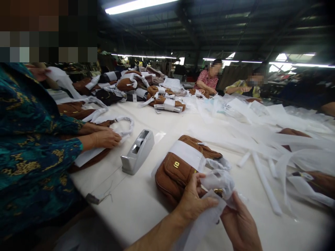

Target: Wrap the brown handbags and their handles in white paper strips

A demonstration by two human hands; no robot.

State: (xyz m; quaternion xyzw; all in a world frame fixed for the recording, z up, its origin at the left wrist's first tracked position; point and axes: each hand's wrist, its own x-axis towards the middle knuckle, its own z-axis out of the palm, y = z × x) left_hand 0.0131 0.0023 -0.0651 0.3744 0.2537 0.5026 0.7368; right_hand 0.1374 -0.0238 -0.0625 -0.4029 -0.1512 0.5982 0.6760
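A brown handbag [167,174] with a gold emblem lies on the white table in front of me, a white paper band [187,153] around its body. Beside its right side, my left hand [193,197] pinches a thin white wrapping sheet [200,218] between thumb and fingers. My right hand [242,221] is closed on the same sheet from the right, its fingertips partly behind it. Between both hands sits the bag's strap [220,179], bundled in white wrap, with a gold buckle [218,191] showing.
A grey tape dispenser [138,151] stands left of the bag. At the left, a co-worker in a teal patterned top [39,150] handles another wrapped bag. Loose white sheets [248,129] and rolled strips [265,184] lie to the right. Bags [167,104] pile up behind; two people work beyond.
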